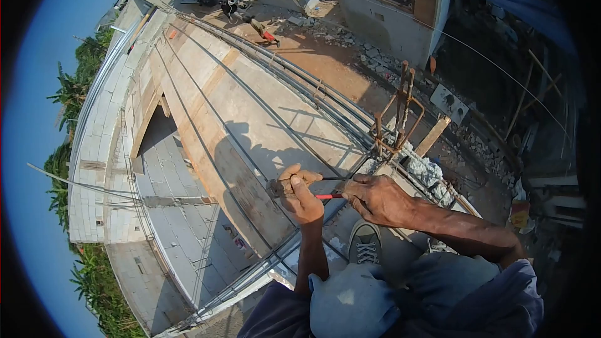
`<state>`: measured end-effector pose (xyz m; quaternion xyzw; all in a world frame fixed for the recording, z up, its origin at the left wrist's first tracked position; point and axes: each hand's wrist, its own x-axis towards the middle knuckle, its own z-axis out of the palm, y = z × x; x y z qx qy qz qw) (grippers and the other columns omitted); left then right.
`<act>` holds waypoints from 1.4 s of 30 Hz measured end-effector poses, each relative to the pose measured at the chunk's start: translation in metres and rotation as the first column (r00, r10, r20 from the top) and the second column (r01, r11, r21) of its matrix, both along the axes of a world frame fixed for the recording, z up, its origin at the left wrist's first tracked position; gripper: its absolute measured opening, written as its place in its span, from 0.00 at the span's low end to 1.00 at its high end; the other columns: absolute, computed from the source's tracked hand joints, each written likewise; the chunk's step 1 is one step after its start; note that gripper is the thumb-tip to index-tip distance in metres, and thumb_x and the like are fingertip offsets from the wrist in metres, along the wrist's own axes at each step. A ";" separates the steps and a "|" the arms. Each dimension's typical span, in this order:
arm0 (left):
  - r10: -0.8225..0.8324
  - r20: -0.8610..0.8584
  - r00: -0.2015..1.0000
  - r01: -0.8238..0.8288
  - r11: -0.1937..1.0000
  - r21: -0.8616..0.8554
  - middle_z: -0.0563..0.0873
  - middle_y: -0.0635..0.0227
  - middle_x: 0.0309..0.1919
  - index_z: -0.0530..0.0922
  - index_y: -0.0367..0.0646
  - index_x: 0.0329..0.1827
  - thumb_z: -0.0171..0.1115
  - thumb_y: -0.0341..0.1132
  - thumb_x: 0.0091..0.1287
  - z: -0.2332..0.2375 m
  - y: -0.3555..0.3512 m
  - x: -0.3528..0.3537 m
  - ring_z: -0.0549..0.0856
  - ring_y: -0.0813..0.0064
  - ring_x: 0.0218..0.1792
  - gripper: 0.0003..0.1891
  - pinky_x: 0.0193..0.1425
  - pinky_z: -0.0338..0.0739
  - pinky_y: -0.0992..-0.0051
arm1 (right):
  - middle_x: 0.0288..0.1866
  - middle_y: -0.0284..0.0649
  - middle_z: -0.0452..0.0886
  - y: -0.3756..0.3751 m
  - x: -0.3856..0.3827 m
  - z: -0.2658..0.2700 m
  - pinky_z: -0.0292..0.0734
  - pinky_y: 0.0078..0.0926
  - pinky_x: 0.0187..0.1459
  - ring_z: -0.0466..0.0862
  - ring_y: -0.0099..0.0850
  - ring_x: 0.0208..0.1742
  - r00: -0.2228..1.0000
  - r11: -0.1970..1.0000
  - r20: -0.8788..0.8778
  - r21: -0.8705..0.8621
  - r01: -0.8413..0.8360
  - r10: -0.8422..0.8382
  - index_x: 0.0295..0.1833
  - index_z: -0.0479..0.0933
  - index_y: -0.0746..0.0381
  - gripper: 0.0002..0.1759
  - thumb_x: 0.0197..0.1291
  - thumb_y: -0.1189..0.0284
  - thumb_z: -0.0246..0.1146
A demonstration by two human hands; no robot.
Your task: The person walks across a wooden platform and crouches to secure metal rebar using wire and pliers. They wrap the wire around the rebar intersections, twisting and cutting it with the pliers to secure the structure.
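In front of my knees, my right hand is closed around a thin tool with a red handle; its kind is not clear. A dark, thin length also shows between the hands, just above the red part. My left hand is at the left end of these, thumb and fingers pinched together. What it grips is too small to make out. Below the hands, long steel reinforcing bars run over wide formwork boards. My shadow falls across the boards.
Upright rusty rebar sticks up on the right beside a wooden stake. An opening with a grey block wall lies on the left. Far below are rubble and a person. My shoe stands near the edge.
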<state>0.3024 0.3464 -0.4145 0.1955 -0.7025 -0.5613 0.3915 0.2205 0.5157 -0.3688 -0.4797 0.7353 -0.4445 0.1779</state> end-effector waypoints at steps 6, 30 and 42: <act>-0.137 0.020 0.990 0.117 0.906 0.407 0.83 0.51 0.32 0.68 0.32 0.55 0.43 0.41 0.75 0.037 0.016 0.004 0.86 0.55 0.33 0.18 0.40 0.86 0.61 | 0.21 0.50 0.79 0.003 -0.017 -0.024 0.77 0.44 0.33 0.82 0.48 0.27 0.991 0.987 -0.032 0.090 0.136 -0.133 0.40 0.82 0.59 0.24 0.66 0.49 0.55; -0.398 -0.299 0.867 0.493 0.608 0.622 0.82 0.56 0.38 0.66 0.44 0.60 0.50 0.39 0.75 0.005 -0.006 0.012 0.88 0.57 0.35 0.15 0.40 0.87 0.56 | 0.44 0.47 0.80 0.020 0.003 -0.058 0.81 0.32 0.43 0.84 0.32 0.43 0.706 0.938 0.700 0.310 -0.157 -0.113 0.56 0.72 0.68 0.34 0.65 0.45 0.57; -0.363 0.324 0.874 0.116 0.802 0.587 0.83 0.62 0.35 0.72 0.39 0.57 0.48 0.47 0.76 -0.054 0.044 0.006 0.84 0.72 0.29 0.19 0.36 0.82 0.71 | 0.30 0.37 0.82 0.037 0.020 -0.085 0.80 0.29 0.32 0.84 0.28 0.33 0.624 0.979 0.776 0.183 -0.086 -0.090 0.37 0.80 0.63 0.13 0.66 0.64 0.58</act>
